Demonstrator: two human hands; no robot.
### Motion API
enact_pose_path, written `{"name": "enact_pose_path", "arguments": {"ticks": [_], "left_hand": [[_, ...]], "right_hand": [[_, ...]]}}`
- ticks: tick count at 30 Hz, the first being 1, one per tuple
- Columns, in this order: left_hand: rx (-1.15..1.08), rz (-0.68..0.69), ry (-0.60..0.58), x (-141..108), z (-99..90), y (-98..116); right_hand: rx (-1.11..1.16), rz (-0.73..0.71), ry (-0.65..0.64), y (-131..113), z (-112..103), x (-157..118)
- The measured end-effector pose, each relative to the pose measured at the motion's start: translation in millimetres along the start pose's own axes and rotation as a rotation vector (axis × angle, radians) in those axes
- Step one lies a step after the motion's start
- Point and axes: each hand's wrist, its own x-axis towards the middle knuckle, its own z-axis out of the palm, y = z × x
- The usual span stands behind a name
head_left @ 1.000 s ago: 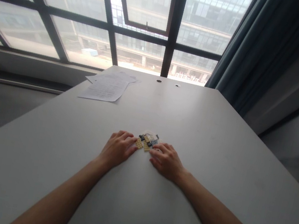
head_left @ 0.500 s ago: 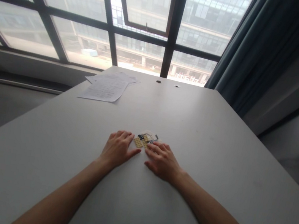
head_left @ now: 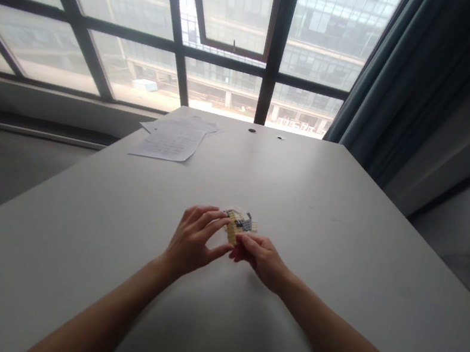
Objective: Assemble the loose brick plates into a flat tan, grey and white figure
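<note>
A tan studded building-brick plate point(head_left: 231, 233) is between my two hands, tilted up towards me. My right hand point(head_left: 263, 259) is closed, with thumb and fingers pinching the plate's lower right corner. My left hand point(head_left: 194, 238) curves round the plate's left side, its fingertips at the upper edge and its thumb at the lower edge. Just behind the plate lie dark and grey-blue building bricks point(head_left: 247, 224) and pale pieces point(head_left: 236, 209). They are small and partly covered, so I cannot tell how they join.
The white table point(head_left: 321, 252) stretches to the window point(head_left: 223, 89). Printed paper sheets point(head_left: 172, 141) lie at its far left. Two round holes are near its far edge, one of them a dark cable hole point(head_left: 252, 131). A blue-grey curtain point(head_left: 384, 75) hangs at the right.
The tan plate has been lifted and tilted. My right hand has gone from lying over the pieces to a pinch on the plate. My left hand has shifted right, towards it.
</note>
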Motion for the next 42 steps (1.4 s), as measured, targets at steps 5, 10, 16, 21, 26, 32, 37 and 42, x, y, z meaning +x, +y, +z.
{"name": "enact_pose_path", "arguments": {"ticks": [5,10,16,21,26,32,37,42], "left_hand": [[-0.039,0.075,0.005,-6.1,-6.8,13.8],[-0.057,0.093,-0.029,-12.9,-9.3,15.7],[-0.082,0.127,-0.008,-14.2,-10.8,19.6],[-0.111,0.178,0.043,-14.7,-10.4,18.8],[-0.127,0.195,0.035,-15.5,-8.8,18.0],[-0.137,0.207,0.046,-15.5,-8.8,18.6],[-0.098,0.199,0.085,-14.0,-10.8,18.4],[-0.099,0.219,0.084,-14.3,-9.8,19.9]], "right_hand": [[0.296,0.175,-0.069,4.4,10.2,-16.0],[0.372,0.217,-0.095,10.5,12.0,-19.0],[0.297,0.136,-0.064,14.9,16.5,-19.9],[0.147,0.041,0.091,10.2,21.8,-21.9],[0.083,0.007,0.138,6.0,23.2,-22.4],[-0.053,-0.025,0.157,7.7,22.1,-24.2],[-0.487,-0.224,0.168,0.1,25.8,-32.3],[-0.418,-0.225,-0.002,0.3,26.3,-33.2]]}}
